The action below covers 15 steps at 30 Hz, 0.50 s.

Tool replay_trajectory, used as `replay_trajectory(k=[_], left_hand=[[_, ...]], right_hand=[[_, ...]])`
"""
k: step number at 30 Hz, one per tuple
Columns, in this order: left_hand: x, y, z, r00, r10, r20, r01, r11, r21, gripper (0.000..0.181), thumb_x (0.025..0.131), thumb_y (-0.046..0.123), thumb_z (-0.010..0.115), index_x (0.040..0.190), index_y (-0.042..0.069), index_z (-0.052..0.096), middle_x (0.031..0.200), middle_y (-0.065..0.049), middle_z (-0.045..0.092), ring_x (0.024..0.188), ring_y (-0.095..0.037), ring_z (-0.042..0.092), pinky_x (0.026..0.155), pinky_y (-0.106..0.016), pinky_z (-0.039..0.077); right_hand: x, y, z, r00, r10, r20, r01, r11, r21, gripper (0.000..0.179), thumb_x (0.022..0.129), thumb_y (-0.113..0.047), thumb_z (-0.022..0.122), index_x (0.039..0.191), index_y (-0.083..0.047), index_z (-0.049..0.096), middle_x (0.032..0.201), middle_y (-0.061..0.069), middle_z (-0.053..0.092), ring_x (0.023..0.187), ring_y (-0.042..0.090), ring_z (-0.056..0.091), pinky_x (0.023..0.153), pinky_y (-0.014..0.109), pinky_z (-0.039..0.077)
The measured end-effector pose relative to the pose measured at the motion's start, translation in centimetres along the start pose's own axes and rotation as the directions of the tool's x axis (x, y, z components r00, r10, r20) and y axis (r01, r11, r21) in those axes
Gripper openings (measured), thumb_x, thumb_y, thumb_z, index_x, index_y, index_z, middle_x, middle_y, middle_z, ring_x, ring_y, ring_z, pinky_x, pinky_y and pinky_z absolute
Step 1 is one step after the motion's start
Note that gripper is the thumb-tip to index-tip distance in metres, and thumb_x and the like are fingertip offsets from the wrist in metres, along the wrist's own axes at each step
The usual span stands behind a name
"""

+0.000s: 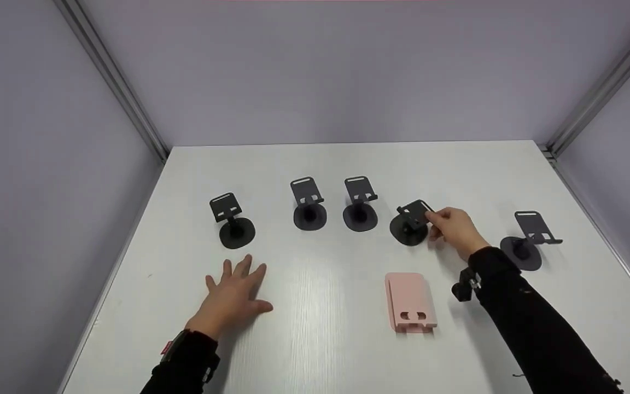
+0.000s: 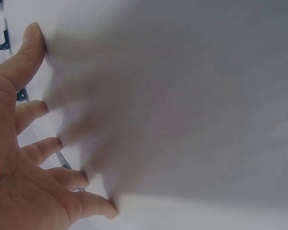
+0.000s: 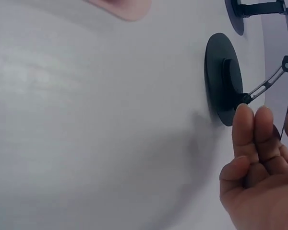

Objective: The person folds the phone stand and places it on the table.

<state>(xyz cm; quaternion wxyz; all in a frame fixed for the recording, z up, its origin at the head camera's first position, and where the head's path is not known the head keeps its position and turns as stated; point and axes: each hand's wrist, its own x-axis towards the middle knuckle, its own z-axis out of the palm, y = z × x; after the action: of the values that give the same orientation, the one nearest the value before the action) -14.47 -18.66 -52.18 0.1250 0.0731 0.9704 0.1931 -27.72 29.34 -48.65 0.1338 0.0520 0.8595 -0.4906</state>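
A booth-like workspace: pale panels (image 1: 315, 71) and metal posts (image 1: 114, 76) surround a white table (image 1: 315, 312)

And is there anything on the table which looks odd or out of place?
The pink stand stands out: it lies folded flat, nearer the front, while all five black stands are unfolded. I see no spill or damage.

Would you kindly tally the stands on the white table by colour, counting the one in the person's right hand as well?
Black rounded-base stands with slotted rectangular plates: 5, including the one the right hand holds
Pink flat rectangular stand: 1
Total: 6
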Motion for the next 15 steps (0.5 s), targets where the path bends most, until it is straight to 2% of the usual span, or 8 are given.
replay_trajectory(k=[7, 15], left_hand=[[0.1, 0.1, -0.1, 1.0, 0.004, -0.003, -0.004, 1.0, 0.016, 0.086, 0.084, 0.047, 0.08, 0.156, 0.017, 0.045, 0.167, -0.019, 0.025, 0.15, -0.057, 0.01, 0.105, -0.087, 0.007], [0.1, 0.0, -0.1, 1.0, 0.004, 0.007, -0.004, 1.0, 0.017, 0.087, 0.083, 0.048, 0.08, 0.156, 0.017, 0.044, 0.167, -0.019, 0.025, 0.15, -0.058, 0.01, 0.104, -0.087, 0.007]], right_hand=[[-0.4, -1.2, 0.5, 0.999, -0.033, 0.029, 0.027, 0.979, 0.202, 0.036, 0.109, -0.026, 0.052, 0.125, 0.005, 0.051, 0.08, -0.001, 0.061, 0.075, 0.01, 0.063, 0.074, 0.027, 0.049], [-0.8, -2.0, 1.3, 0.995, -0.083, 0.053, 0.066, 0.962, 0.264, 0.029, 0.108, -0.023, 0.054, 0.119, 0.004, 0.055, 0.075, -0.001, 0.06, 0.07, 0.012, 0.06, 0.069, 0.026, 0.048]])
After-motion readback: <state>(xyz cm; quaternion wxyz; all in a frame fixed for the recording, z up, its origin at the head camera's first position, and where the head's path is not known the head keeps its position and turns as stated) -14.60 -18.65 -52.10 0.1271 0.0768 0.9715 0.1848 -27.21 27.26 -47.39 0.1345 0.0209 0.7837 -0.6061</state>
